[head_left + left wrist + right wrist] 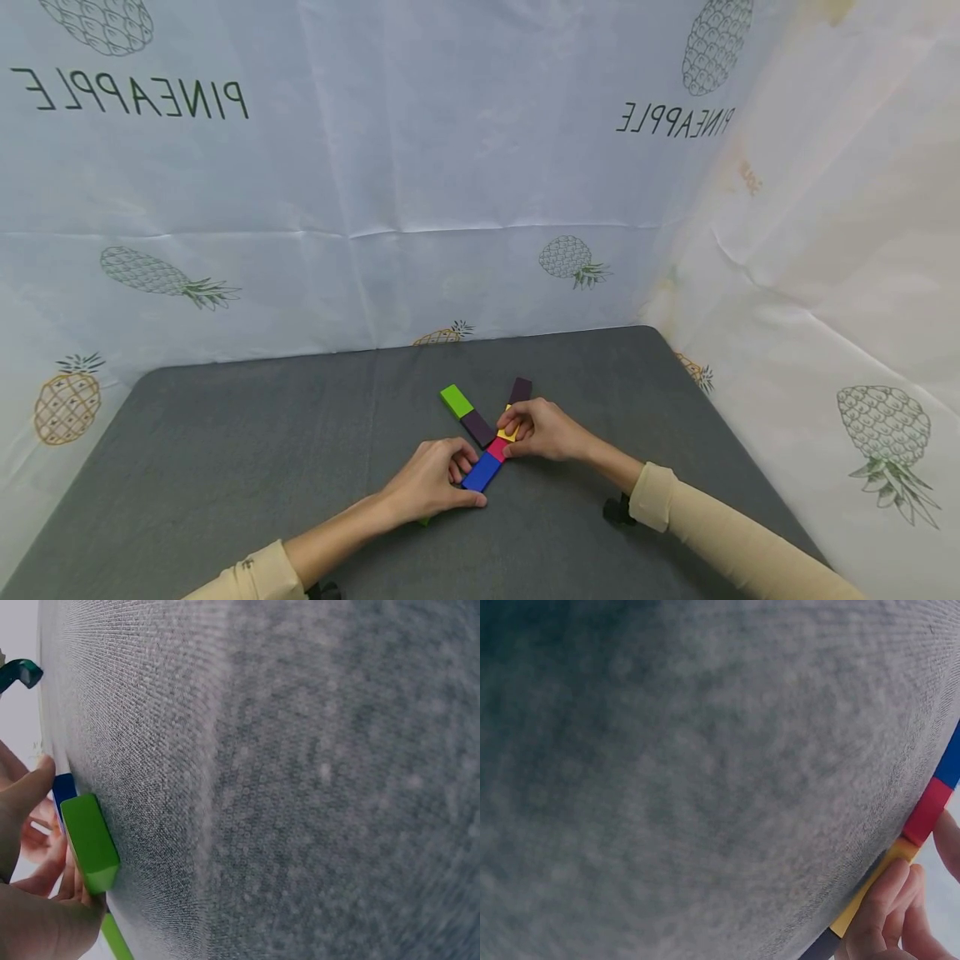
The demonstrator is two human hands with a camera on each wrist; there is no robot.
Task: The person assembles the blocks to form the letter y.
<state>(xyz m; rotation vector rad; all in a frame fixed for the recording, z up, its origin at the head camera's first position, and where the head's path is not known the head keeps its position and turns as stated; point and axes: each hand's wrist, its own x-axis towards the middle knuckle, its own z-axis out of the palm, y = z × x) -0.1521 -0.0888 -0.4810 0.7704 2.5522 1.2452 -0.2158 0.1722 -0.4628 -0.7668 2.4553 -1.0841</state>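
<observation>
Small coloured blocks lie end to end on the grey table. In the head view, my left hand [431, 479] holds the blue block [482, 472], thumb on its near side and fingers on its far side. A green block [91, 844] sits by that hand, mostly hidden under it in the head view. My right hand [546, 431] has its fingertips on the yellow block [874, 889] and its thumb beside the red block [928, 811]. The red block touches the blue one. Past the yellow block lies a dark block [521, 389].
Another dark block [477, 428] and a bright green block [457, 402] form a branch slanting to the far left from the red block. The grey table [262, 450] ends at a white pineapple-print cloth [450, 167] behind and on the right.
</observation>
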